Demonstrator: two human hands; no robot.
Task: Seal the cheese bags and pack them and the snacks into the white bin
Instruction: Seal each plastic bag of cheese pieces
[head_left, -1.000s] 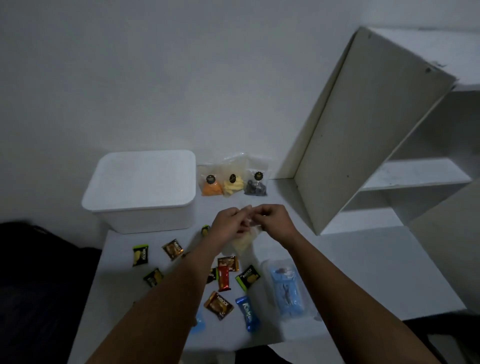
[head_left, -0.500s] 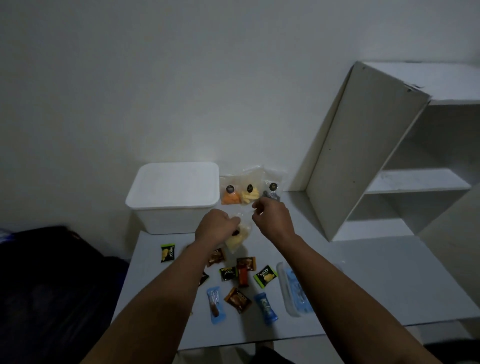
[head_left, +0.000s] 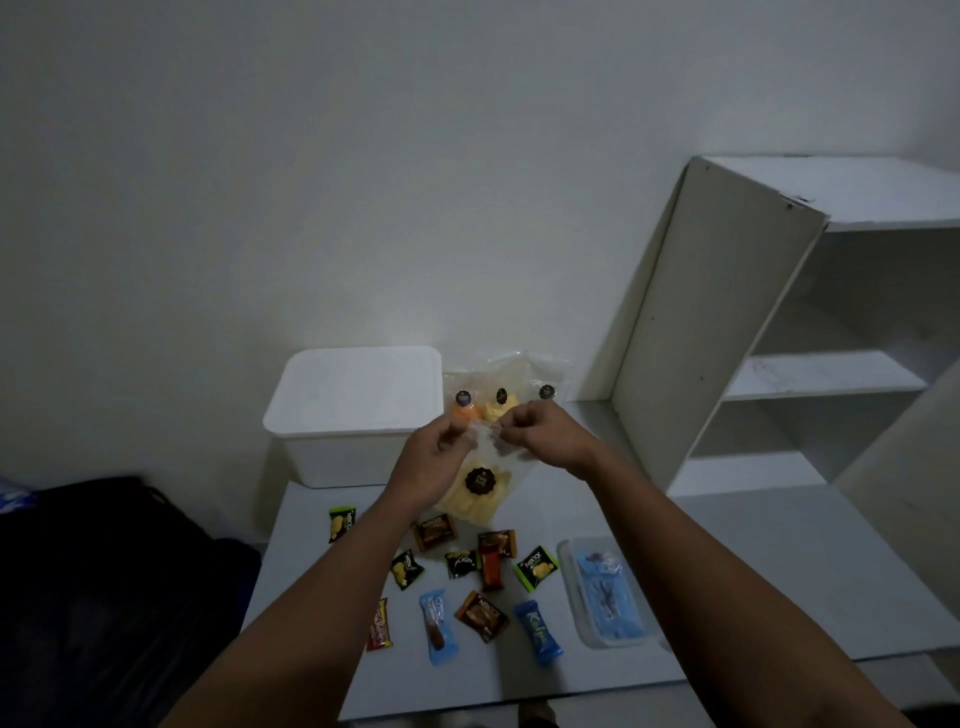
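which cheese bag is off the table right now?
The yellow-cheese bag pinched at its top by left hand and right hand; the other three bags stand by the wall.

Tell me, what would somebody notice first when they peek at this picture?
Most likely the two hands, left hand and right hand, pinching the top of a clear bag of yellow cheese held up in the middle. Below it, bright snack packets lie scattered on the white table. Behind, by the wall, sits the white bin with its lid on.
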